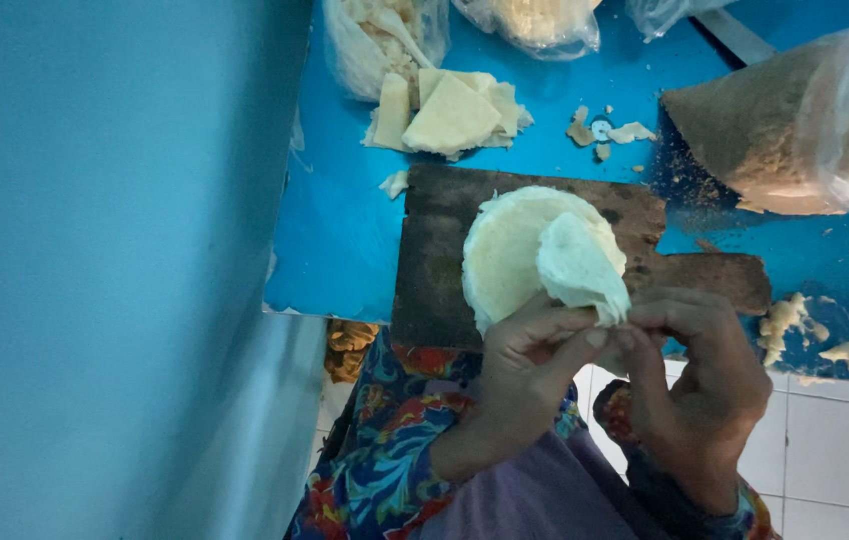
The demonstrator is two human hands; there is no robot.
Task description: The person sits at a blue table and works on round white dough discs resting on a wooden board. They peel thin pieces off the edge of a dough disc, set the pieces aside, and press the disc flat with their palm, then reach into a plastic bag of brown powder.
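Both hands, left [524, 375] and right [694, 375], pinching folded pale round dough wrapper [544, 255] edge, wrapper lying toward twelve o'clock over dark wooden board [434, 260].

My table [344, 230] has a bright blue top. A dark wooden board [434, 260] lies on it, with pale dough scraps [449, 112] beyond (stacked loosely). To the right sits a plastic bag of brown crumbs [794, 125]; small dough bits [794, 325] lie near the edge.

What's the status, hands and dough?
Left hand and right hand both pinching the folded dough round above the dark wooden board. Nothing in the way.
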